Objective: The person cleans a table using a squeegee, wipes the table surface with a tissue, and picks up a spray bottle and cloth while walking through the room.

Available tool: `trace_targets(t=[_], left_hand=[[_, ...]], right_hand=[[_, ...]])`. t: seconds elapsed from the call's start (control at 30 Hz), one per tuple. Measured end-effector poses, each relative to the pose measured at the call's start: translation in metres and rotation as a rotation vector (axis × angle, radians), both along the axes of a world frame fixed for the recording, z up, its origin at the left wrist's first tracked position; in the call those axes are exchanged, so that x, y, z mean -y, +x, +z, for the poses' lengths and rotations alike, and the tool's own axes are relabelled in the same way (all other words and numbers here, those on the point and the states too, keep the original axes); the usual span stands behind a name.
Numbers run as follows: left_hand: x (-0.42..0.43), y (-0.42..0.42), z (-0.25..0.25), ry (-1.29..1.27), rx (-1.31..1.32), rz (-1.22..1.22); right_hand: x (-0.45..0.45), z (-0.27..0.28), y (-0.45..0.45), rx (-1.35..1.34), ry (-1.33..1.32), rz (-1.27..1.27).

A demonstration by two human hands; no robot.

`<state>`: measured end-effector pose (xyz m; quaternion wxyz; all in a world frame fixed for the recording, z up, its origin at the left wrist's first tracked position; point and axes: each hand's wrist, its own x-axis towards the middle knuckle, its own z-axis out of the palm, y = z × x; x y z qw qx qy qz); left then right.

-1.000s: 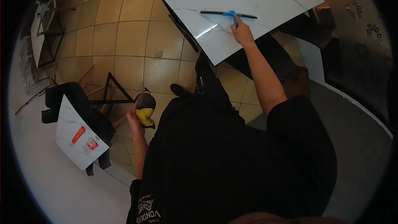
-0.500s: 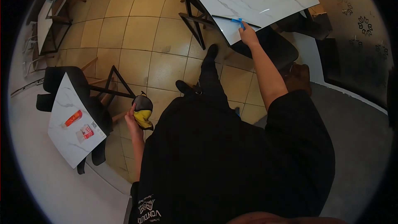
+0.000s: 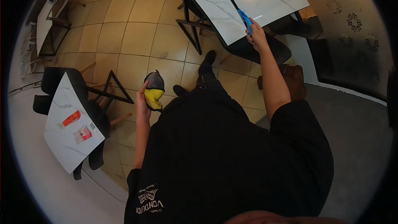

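Observation:
My right hand is closed round the blue handle of a squeegee. Its long black blade is turned slantwise, pointing to the far left over the white marble-patterned table; whether it touches the tabletop I cannot tell. Down at my left side, my left hand grips a yellow and grey cloth. The cloth hangs bunched up above the tiled floor, and part of my fingers is hidden behind it.
A second marble-patterned table at left bears an orange-red packet and a red and clear wrapper. Black chairs stand around it. Another black chair is by the near table, with a brown bag-like object behind my right arm.
The squeegee has swung from lying along the table's near edge to pointing away across it. My left hand has lifted the cloth up and to the right.

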<state>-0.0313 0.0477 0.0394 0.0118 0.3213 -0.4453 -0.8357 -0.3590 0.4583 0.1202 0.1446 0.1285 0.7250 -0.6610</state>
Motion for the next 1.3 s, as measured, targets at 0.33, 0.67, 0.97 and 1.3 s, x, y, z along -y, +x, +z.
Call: trace_targets(t=[0.33, 0.67, 0.97, 1.3], left_hand=[[-0.068, -0.140, 0.087, 0.014, -0.149, -0.165], [-0.072, -0.178, 0.129, 0.181, -0.342, -0.087], [-0.036, -0.103, 0.133, 0.164, -0.365, 0.132], [-0.003, 0.037, 0.167, 0.119, -0.536, 0.317]], right_hand=[[0.044, 0.109, 0.068, 0.078, -0.886, 0.228], [0.108, 0.130, 0.103, 0.264, -0.985, 0.593], [0.151, 0.114, 0.139, 0.124, -0.701, 0.969], [0.225, 0.088, 0.210, -0.114, -0.472, 1.238]])
